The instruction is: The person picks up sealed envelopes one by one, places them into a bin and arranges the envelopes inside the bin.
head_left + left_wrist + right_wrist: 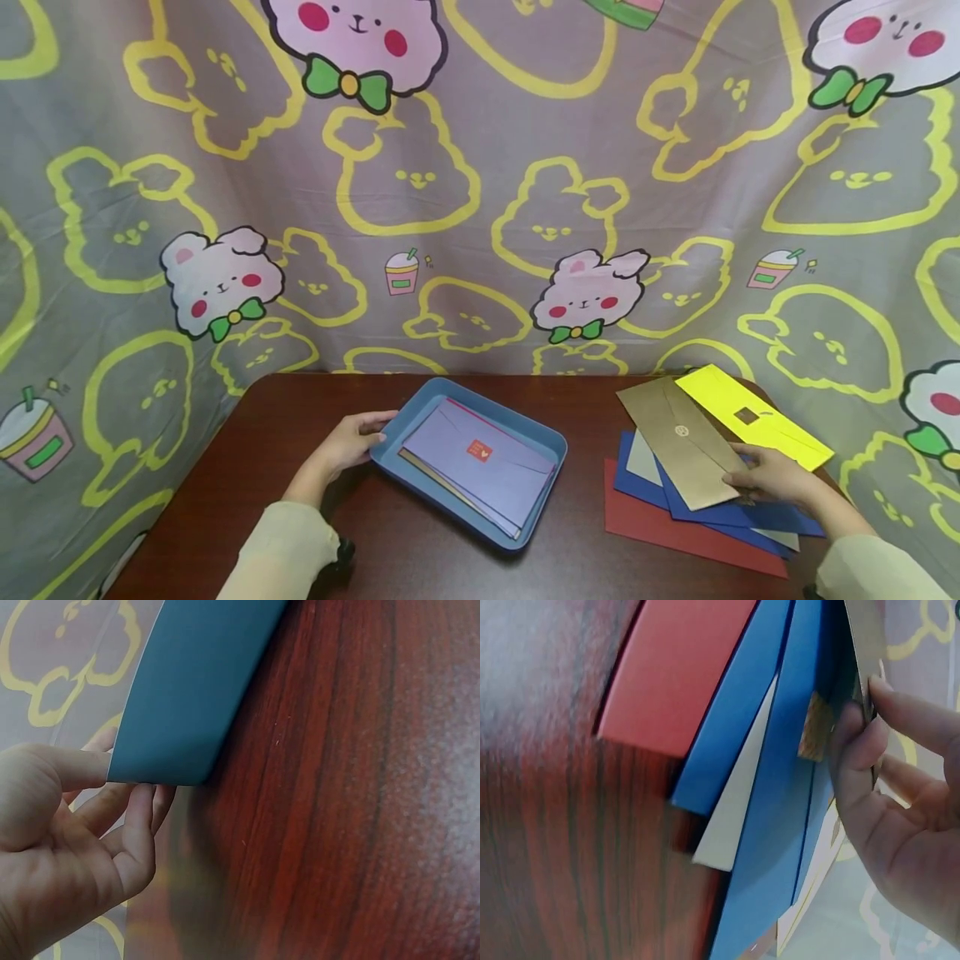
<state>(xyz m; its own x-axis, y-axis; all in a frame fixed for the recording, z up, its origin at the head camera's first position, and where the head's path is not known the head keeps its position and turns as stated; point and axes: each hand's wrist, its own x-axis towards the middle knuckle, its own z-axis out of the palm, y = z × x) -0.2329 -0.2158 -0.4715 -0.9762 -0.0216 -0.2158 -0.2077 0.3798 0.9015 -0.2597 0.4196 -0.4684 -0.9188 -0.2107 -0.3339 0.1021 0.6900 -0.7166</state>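
Note:
My left hand [348, 446] grips the near-left corner of a blue tray [441, 503], thumb at the rim and fingers against the outer wall [187, 712]. In the tray lies a stack of envelopes, with a lavender envelope [498, 483] bearing a red heart sticker on top. Brown and red edges peek out beneath it. My right hand [780, 482] pinches the lower right edge of a gold-brown envelope [671, 425] between thumb and fingers. In the right wrist view this envelope [866, 637] stands tilted up over the fanned pile.
Under the gold-brown envelope lie blue envelopes [636, 483], a pale grey one [643, 460] and a red one [645, 512]. A yellow envelope [776, 423] with a dark brown square sits behind, at the table's right edge. A patterned curtain [465, 250] hangs behind the brown table [315, 392].

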